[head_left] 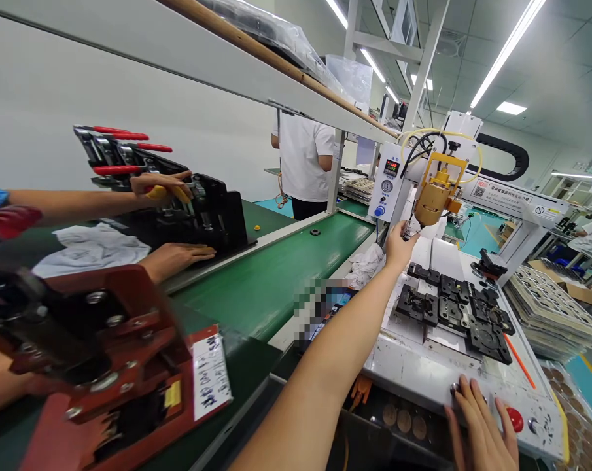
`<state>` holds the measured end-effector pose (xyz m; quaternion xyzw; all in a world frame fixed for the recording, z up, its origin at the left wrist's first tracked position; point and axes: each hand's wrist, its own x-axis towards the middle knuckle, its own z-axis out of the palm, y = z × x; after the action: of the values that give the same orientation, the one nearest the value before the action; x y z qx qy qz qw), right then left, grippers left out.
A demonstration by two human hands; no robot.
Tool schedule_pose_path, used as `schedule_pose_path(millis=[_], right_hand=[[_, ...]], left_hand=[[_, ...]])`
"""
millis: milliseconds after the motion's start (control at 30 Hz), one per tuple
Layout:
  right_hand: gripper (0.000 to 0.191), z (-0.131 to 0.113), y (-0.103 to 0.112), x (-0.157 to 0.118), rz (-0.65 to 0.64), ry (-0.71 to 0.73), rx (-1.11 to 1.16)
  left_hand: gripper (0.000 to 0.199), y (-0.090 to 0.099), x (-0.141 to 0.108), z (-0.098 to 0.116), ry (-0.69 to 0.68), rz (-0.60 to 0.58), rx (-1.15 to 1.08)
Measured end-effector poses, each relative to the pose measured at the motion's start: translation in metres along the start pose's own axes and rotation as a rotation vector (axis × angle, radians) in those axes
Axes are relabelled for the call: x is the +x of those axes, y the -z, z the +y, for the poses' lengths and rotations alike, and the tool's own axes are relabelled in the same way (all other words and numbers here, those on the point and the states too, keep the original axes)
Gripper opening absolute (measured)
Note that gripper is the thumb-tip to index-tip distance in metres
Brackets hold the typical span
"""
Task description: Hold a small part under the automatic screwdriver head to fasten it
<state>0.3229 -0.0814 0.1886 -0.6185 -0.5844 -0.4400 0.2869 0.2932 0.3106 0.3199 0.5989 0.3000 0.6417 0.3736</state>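
My left hand [400, 247] is raised at the dispensing machine, just below and left of its brass-coloured head [430, 201]. Its fingers are pinched around something small that I cannot make out. Flat on the machine's white front panel rests my right hand [485, 425], fingers apart, beside the red button [515, 419] and touching a metal push button [454, 388]. Between the two hands, several black fixture blocks [453, 313] sit on the machine bed. A control box [388, 180] with a lit display and a gauge stands behind my left hand.
A green conveyor belt [256, 294] runs along the left. Beyond it, a co-worker's hands [178, 254] work at a black clamp fixture [217, 209] with red handles. A red-brown press [129, 333] stands in the near left. Stacked trays [553, 307] are at right.
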Motion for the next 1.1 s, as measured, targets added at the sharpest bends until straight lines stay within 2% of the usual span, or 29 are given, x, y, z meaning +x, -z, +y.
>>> schedule_pose_path(millis=[100,233,300,400,600,800,1100], right_hand=[[0.025,-0.001,0.003,0.003,-0.017,0.004,-0.008],[0.023,-0.003,0.008,0.008,-0.046,0.047,-0.038],[0.024,-0.002,0.008,0.009,-0.044,0.070,-0.056],[0.027,0.000,0.007,0.008,-0.047,0.105,-0.075],[0.033,0.004,0.005,0.002,-0.058,0.135,-0.070],[0.057,0.000,0.005,0.001,-0.051,0.075,-0.047],[0.046,0.000,0.004,-0.001,-0.051,0.006,0.015]], left_hand=[[0.051,0.003,0.003,0.000,0.000,0.042,0.057],[0.049,0.010,0.010,-0.004,0.115,0.145,0.068],[0.051,0.012,0.012,-0.005,0.141,0.160,0.060],[0.052,0.010,0.010,-0.006,0.127,0.123,0.053],[0.053,-0.003,-0.003,0.000,0.033,-0.061,-0.002],[0.056,0.000,-0.007,0.006,0.019,-0.115,-0.020],[0.058,0.000,-0.007,0.005,0.023,-0.120,-0.008]])
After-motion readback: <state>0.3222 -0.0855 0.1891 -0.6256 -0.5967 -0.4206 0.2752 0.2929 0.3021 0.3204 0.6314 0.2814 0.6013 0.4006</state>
